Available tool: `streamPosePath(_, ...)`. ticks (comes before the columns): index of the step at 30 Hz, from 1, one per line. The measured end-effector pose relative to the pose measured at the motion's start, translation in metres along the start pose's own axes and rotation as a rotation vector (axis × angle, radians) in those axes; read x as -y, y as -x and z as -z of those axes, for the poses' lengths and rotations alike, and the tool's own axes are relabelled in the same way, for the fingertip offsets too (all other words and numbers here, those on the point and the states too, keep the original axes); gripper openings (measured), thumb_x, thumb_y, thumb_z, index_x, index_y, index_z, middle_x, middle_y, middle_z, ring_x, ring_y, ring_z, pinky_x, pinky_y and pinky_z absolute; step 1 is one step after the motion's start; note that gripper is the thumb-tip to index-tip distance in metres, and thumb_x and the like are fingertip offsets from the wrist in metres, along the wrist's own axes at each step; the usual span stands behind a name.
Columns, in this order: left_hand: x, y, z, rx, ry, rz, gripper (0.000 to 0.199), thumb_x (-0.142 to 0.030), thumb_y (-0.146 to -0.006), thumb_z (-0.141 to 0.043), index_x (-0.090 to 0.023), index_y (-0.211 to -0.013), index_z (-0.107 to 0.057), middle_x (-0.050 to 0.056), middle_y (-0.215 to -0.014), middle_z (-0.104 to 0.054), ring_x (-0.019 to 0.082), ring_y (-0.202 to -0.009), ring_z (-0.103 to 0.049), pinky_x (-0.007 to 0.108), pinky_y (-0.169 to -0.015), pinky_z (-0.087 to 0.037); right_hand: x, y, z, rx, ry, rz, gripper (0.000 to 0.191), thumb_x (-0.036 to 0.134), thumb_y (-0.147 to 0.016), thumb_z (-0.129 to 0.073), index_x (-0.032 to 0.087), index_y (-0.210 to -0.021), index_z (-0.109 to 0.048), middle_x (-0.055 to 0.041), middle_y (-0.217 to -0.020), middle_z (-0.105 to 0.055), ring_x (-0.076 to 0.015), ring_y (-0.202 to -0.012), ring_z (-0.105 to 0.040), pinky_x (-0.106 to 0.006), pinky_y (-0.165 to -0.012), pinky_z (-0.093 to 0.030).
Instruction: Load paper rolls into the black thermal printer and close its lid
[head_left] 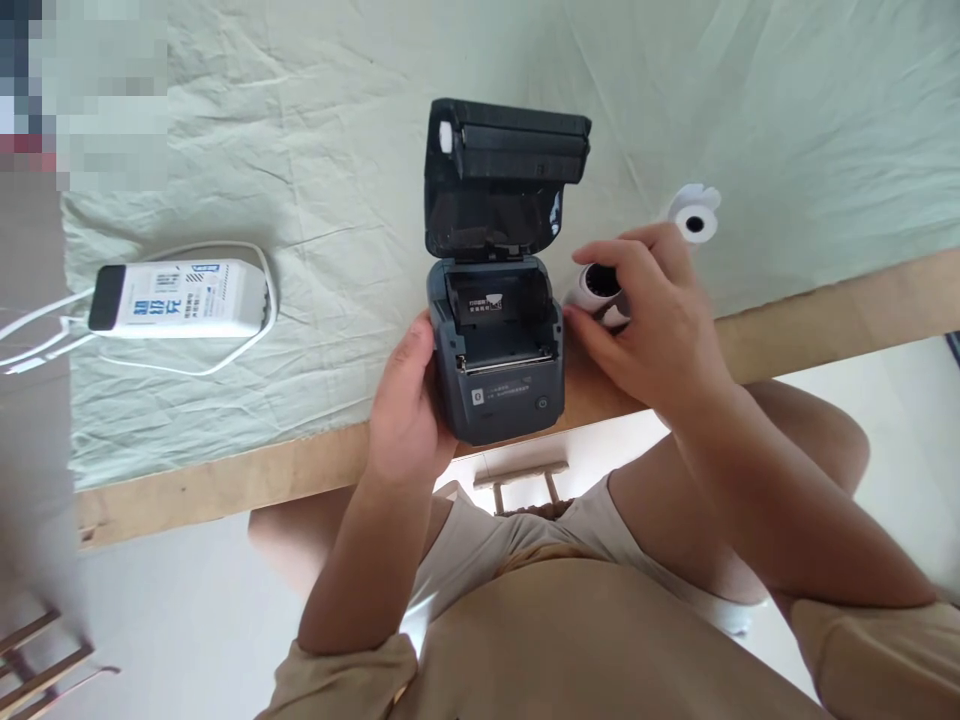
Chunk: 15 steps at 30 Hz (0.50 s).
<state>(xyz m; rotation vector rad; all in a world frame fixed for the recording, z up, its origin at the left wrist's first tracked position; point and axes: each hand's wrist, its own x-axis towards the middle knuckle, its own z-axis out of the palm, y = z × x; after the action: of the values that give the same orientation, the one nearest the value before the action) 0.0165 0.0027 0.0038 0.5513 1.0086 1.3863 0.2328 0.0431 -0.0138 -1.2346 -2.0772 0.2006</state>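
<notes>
A dark label printer [501,395] stands at the table's front edge with its lid [506,190] swung up, so its hollow paper bay is exposed. My left hand [409,410] is closed against the printer's left side, the thumb along the casing and the other fingers hidden behind or under it. Just right of the printer, my right hand [652,315] curves its thumb and index finger around a white paper roll [595,288] with a black core. Behind that hand lies a smaller white roll [695,222] with a loose paper end.
On the left of the table lies a white power strip or charger [184,298] with blue print, its white cable looped around it. A wrinkled pale green cloth [337,180] covers the table, whose wooden edge [225,482] runs in front of my lap. Below is a wooden stool [525,475].
</notes>
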Motion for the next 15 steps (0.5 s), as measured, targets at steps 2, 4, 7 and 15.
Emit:
streamPosePath(2, 0.0, 0.0, 0.0001, 0.029, 0.028, 0.001, 0.02, -0.038, -0.101, -0.073, -0.024, -0.093, -0.084, 0.002, -0.088, -0.084, 0.034, -0.129, -0.082, 0.047, -0.112, -0.069, -0.0057, 0.0006, -0.002, 0.041, -0.075, -0.062, 0.045, 0.026, -0.099, -0.073, 0.031, -0.141, -0.058, -0.0081, -0.121, -0.073, -0.029, -0.106, -0.076, -0.048, -0.087, -0.069)
streamPosePath(4, -0.0004, 0.0, -0.0001, 0.067, 0.053, 0.012, 0.018, -0.036, -0.1, -0.074, -0.023, -0.093, -0.085, 0.002, -0.087, -0.085, 0.034, -0.127, -0.083, 0.047, -0.108, -0.07, -0.0081, 0.0006, -0.0007, 0.055, -0.146, -0.1, 0.06, 0.022, -0.095, -0.075, 0.032, -0.149, -0.051, -0.0057, -0.118, -0.076, -0.0277, -0.103, -0.077, -0.049, -0.09, -0.069)
streamPosePath(7, -0.001, 0.0001, -0.001, 0.079, 0.068, 0.02, 0.016, -0.034, -0.098, -0.076, -0.023, -0.094, -0.086, 0.002, -0.087, -0.085, 0.034, -0.127, -0.083, 0.046, -0.105, -0.072, -0.0058, -0.0003, 0.0015, 0.072, -0.18, -0.063, 0.056, 0.013, -0.09, -0.067, 0.031, -0.143, -0.057, -0.0038, -0.115, -0.078, -0.0232, -0.09, -0.075, -0.043, -0.08, -0.068)
streamPosePath(15, -0.001, 0.001, 0.0025, 0.033, -0.04, -0.029, 0.024, -0.044, -0.1, -0.076, -0.022, -0.09, -0.081, 0.004, -0.092, -0.086, 0.033, -0.123, -0.084, 0.042, -0.103, -0.072, -0.0033, -0.0012, -0.0023, 0.044, -0.194, -0.059, 0.054, 0.016, -0.094, -0.068, 0.036, -0.143, -0.061, -0.0057, -0.118, -0.071, -0.0274, -0.106, -0.076, -0.047, -0.088, -0.069)
